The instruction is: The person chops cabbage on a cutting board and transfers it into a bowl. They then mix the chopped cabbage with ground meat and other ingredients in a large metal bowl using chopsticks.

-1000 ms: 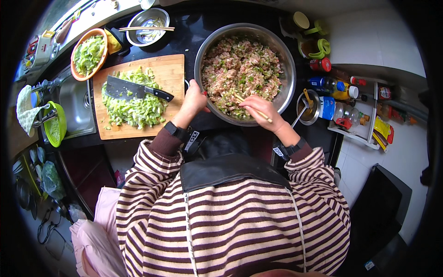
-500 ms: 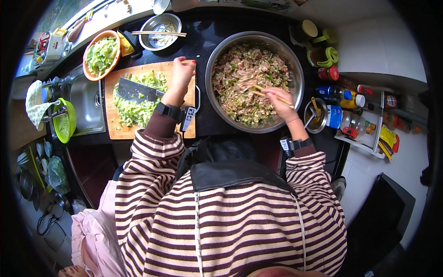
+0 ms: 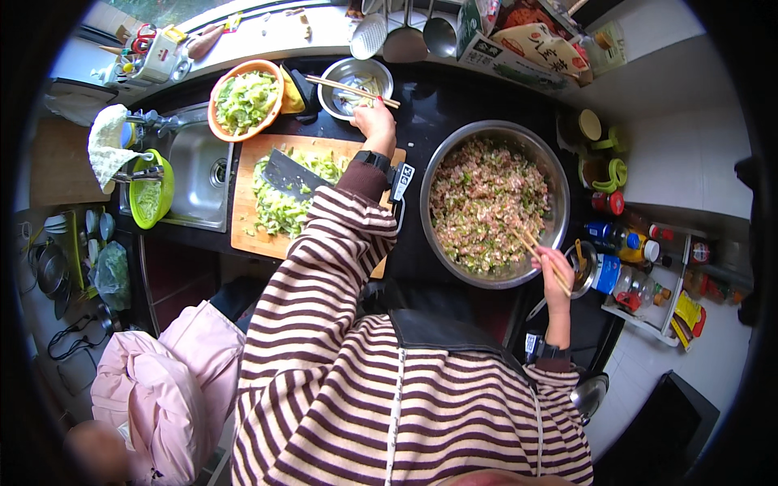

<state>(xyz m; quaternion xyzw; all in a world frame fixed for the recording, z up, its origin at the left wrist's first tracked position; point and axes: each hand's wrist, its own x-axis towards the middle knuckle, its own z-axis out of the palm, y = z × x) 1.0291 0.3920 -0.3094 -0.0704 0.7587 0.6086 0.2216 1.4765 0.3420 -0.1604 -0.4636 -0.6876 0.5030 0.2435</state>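
Note:
My right hand [image 3: 555, 271] is closed round a pair of wooden chopsticks [image 3: 527, 240]. Their tips are in the minced meat mixed with chopped greens [image 3: 482, 194] inside a large metal basin [image 3: 431, 231]. At the back, my left hand [image 3: 374, 128] has its bent fingers on the near right rim of a small metal bowl [image 3: 326, 104]. Pale strips lie in that bowl, and another pair of chopsticks [image 3: 340, 86] rests across it. Below my left wrist, a cleaver [image 3: 292, 174] lies over chopped greens [image 3: 279, 212] on a wooden board [image 3: 243, 235]; my sleeve hides its handle.
An orange-rimmed bowl of chopped greens [image 3: 245, 101] stands behind the board. At left are a sink [image 3: 190, 174] and a green basket [image 3: 154, 194]. Right of the basin sit a small pot [image 3: 585, 271], jars and a rack of bottles [image 3: 640, 324]. Someone in pink [image 3: 154, 381] is at lower left.
My left hand has gone from above the board's far edge to the small metal bowl. The right hand's stirring has slowed, with the chopsticks now at the basin's near right side. The view has shifted.

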